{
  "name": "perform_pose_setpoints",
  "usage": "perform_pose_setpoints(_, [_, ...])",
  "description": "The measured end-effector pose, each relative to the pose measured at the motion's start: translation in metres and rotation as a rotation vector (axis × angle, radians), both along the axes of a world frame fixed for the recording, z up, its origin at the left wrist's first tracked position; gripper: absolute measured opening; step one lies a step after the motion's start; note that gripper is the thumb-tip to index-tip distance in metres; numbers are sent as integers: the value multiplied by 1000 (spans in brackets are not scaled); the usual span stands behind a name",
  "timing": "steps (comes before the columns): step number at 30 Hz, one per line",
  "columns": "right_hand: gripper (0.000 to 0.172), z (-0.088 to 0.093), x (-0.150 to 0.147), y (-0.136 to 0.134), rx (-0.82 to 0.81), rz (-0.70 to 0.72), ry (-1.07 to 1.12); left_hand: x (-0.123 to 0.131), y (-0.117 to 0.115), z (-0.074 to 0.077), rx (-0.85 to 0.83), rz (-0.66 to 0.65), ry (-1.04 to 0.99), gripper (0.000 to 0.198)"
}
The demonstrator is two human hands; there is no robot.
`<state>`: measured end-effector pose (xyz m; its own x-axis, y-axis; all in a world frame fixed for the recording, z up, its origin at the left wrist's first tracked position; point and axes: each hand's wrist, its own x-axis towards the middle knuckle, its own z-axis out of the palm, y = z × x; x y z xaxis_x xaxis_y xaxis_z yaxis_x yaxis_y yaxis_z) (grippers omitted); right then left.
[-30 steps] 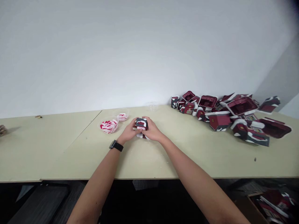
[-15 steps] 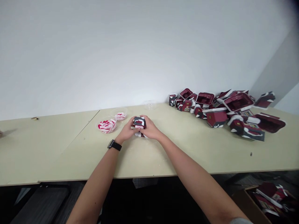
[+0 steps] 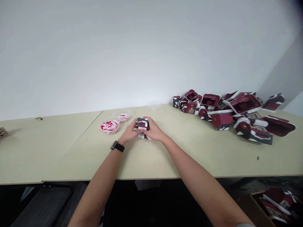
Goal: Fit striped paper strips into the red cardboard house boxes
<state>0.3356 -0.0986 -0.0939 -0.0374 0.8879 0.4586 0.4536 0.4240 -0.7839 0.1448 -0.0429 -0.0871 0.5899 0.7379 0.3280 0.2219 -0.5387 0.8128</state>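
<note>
Between my two hands is a small toy house with a dark grey roof, dark red walls and white snow-like trim, held just over the table. My left hand is closed on its left side, below a black wristwatch. My right hand grips its right side, and both thumbs meet at the front, below a red-and-white striped piece. To the left sits a clear bowl of red-and-white striped pieces. Behind it stands a smaller clear bowl with similar striped pieces.
A heap of dark red and grey houses, several tipped over with hollow undersides showing, lies along the wall at the right. A clear dish stands at the back. Below the table's right side is a cardboard box of more houses.
The view has shifted slightly, so things on the table appear a little farther right. Both hands keep the same hold on the house.
</note>
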Motion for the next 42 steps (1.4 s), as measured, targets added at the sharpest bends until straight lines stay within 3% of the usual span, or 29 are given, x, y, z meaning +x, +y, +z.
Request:
perform_pose_setpoints(22, [64, 0, 1, -1, 18, 22, -20, -3, 1, -1, -13, -51, -19, 73])
perform_pose_setpoints(42, [61, 1, 2, -2, 14, 38, -34, -3, 1, -2, -29, -30, -21, 76])
